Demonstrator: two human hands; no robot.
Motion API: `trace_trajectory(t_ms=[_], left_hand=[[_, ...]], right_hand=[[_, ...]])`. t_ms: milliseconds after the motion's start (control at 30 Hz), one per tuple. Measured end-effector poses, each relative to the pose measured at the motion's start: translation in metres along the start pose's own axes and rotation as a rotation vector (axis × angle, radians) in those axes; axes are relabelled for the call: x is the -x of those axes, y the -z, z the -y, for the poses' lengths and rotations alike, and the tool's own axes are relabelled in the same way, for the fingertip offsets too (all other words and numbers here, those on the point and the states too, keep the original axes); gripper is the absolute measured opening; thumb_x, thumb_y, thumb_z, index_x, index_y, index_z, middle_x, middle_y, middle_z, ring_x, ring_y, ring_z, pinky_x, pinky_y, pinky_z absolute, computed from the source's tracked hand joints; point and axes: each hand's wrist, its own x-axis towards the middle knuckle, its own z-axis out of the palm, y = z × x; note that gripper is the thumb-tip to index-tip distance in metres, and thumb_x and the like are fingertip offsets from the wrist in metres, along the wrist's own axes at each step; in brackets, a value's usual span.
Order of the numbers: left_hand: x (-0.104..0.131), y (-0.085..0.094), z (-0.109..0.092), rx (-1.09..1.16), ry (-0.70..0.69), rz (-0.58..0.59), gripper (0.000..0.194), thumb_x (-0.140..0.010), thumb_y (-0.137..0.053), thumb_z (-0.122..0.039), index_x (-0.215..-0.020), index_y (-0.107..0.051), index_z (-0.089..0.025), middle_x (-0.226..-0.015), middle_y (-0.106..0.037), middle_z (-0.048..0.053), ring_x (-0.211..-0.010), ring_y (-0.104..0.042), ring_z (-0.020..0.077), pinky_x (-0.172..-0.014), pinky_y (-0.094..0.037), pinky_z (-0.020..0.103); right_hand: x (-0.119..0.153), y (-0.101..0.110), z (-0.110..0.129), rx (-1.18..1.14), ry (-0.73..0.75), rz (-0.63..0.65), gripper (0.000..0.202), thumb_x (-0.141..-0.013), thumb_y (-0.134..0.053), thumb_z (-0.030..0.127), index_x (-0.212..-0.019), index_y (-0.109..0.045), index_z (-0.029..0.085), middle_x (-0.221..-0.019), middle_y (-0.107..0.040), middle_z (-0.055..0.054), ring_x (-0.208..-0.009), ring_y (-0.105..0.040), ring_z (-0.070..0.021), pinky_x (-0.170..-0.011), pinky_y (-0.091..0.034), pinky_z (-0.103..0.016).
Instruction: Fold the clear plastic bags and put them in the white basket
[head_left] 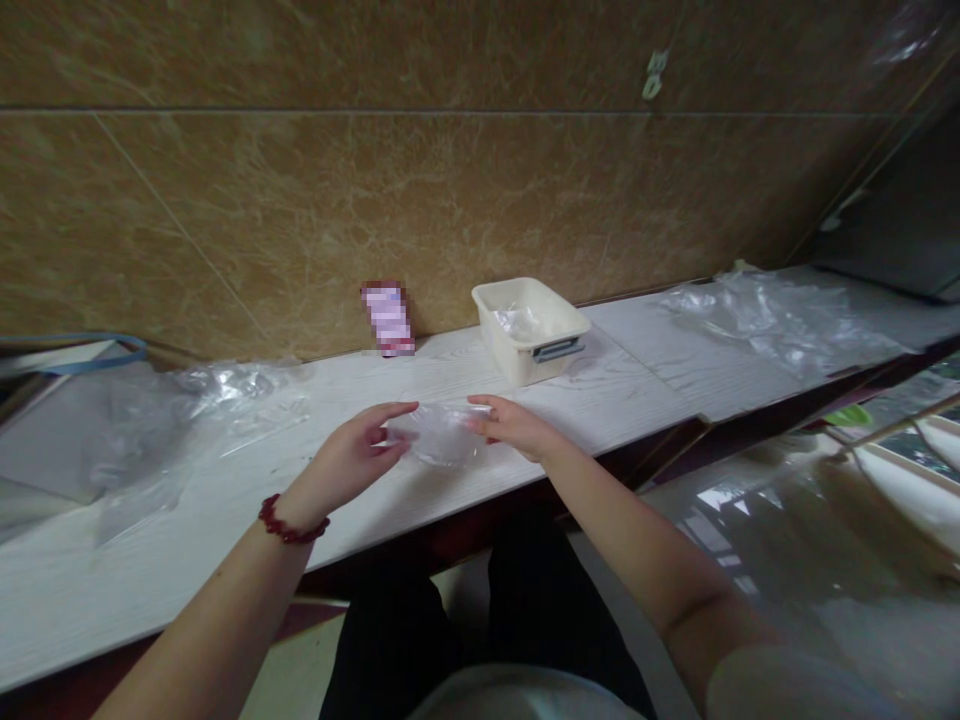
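A small clear plastic bag (444, 437) is stretched between my two hands above the front part of the white wood-grain counter (315, 490). My left hand (365, 440), with a red beaded bracelet (291, 522) at the wrist, pinches its left side. On the other side, the fingers of my right hand (514, 425) are closed on the bag's right edge. Just behind my right hand stands a cream plastic bin (517, 362) with a grey handle, holding some clear plastic.
A phone (388, 318) leans against the brown tiled wall (300, 220). Clear plastic bags lie in piles at left (240, 395) and right (765, 315). A white box (45, 430) with a blue strap stands at far left. The counter's front edge runs above my legs.
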Motion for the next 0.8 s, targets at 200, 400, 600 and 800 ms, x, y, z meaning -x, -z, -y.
trace_trajectory(t_ms=[200, 400, 600, 800], left_hand=[[-0.014, -0.003, -0.014, 0.187, 0.117, 0.028, 0.060, -0.061, -0.062, -0.038, -0.117, -0.047, -0.021, -0.114, -0.053, 0.006, -0.083, -0.059, 0.0176, -0.075, -0.048, 0.030], [-0.023, -0.022, -0.012, 0.270, 0.210, 0.038, 0.068, -0.056, -0.067, -0.035, -0.119, -0.046, -0.022, -0.110, -0.057, 0.006, -0.087, -0.059, 0.0217, -0.074, -0.048, 0.031], [-0.048, -0.034, -0.027, 0.315, 0.185, 0.041, 0.067, -0.056, -0.066, -0.033, -0.119, -0.046, -0.020, -0.099, -0.061, 0.004, -0.080, -0.059, 0.0186, -0.072, -0.047, 0.029], [-0.137, -0.045, -0.057, 0.362, -0.011, -0.063, 0.057, -0.069, -0.053, -0.029, -0.123, -0.041, -0.014, -0.099, -0.060, 0.006, -0.082, -0.056, 0.0154, -0.076, -0.043, 0.030]], right_hand=[[0.013, 0.016, 0.027, -0.230, -0.155, 0.073, 0.013, -0.072, -0.058, 0.025, -0.079, -0.054, 0.015, -0.078, -0.059, -0.002, -0.070, -0.054, -0.0088, -0.056, -0.045, -0.020], [0.023, 0.028, 0.028, -0.206, -0.166, -0.011, 0.008, -0.074, -0.055, 0.017, -0.068, -0.050, 0.013, -0.064, -0.057, 0.000, -0.061, -0.054, -0.0068, -0.053, -0.047, -0.018], [0.024, 0.058, 0.041, -0.016, -0.111, -0.097, 0.009, -0.072, -0.058, 0.018, -0.070, -0.052, 0.013, -0.064, -0.057, -0.001, -0.058, -0.056, -0.0077, -0.054, -0.049, -0.020], [-0.013, 0.135, 0.109, 0.592, 0.058, -0.321, 0.014, -0.072, -0.056, 0.025, -0.079, -0.059, 0.013, -0.066, -0.059, -0.003, -0.054, -0.052, -0.0083, -0.049, -0.044, -0.019]])
